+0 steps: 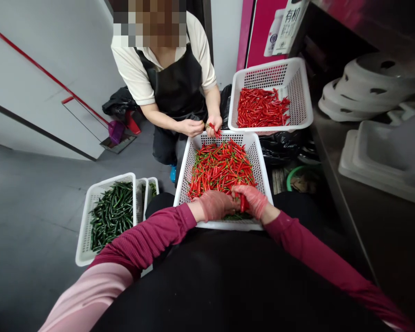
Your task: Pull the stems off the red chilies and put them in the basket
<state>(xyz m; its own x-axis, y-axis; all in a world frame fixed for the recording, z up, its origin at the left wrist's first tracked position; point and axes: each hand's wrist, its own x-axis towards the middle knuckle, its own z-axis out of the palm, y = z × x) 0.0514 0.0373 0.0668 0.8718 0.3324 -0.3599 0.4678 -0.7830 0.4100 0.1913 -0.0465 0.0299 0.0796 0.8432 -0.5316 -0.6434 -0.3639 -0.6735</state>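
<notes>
Both my hands wear thin pinkish see-through gloves and meet over the near side of a white basket [267, 196] in front of me. It is filled with red chili peppers [216, 168], many with green stems. Closed around a few red chilies [242, 203] is my right hand [254, 199], the peppers pointing down from its fingers. My left hand [216, 204] sits right beside it, its fingers closed at the top of those chilies. What the left fingertips pinch is hidden. Green stems [237, 216] show under my hands.
Across the basket a person in a black apron [176, 83] holds red chilies [214, 130]. Behind right stands a second white basket [306, 103] with red chilies. At left, a basket [83, 240] holds green chilies [113, 212]. A metal counter [335, 175] with grey containers [383, 152] borders the right.
</notes>
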